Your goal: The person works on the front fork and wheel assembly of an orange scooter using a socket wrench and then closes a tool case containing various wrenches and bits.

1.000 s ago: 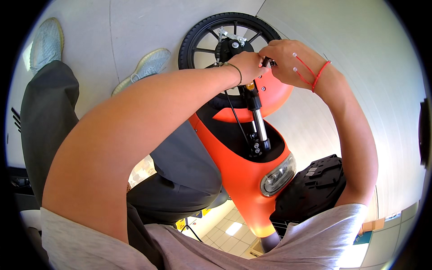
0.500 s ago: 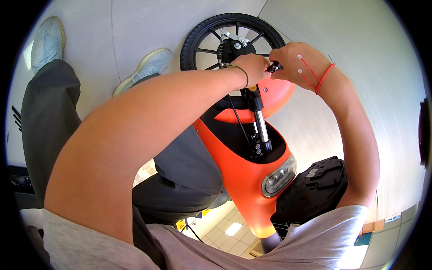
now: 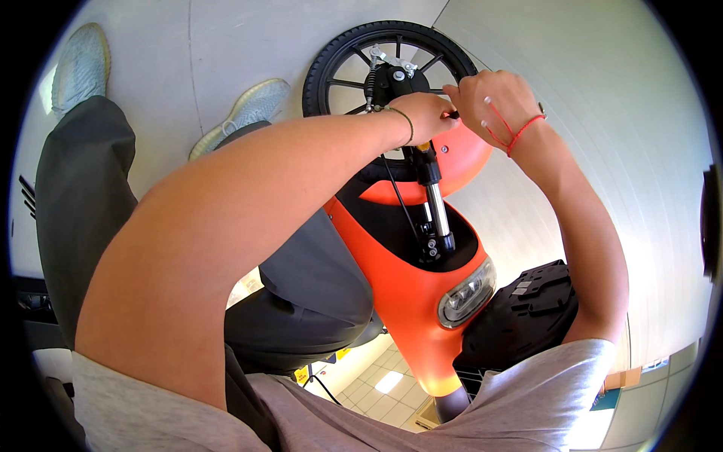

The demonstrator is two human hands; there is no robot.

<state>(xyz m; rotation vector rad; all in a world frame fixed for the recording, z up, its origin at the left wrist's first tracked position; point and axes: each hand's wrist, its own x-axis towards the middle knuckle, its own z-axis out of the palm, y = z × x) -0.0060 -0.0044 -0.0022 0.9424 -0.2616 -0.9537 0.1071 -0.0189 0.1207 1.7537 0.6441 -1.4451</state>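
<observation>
My left hand is closed, its fingertips pinched on a small black part beside the front wheel. From the other side my right hand curls round the same piece, its thumb toward the left fingers. Most of that part is covered, so its kind does not show. Just beyond the hands is the black spoked wheel with a metal lever and spring at its hub. Below them lie the orange fender and a black and silver fork tube of an orange scooter.
The scooter's orange front body with its headlight points toward me. A black plastic panel or basket is beside the headlight, under my right arm. My shoe rests on the grey floor left of the wheel.
My right wrist has turned and shifted slightly left, and its hand now covers more of the small black part. My left hand has stayed nearly in place.
</observation>
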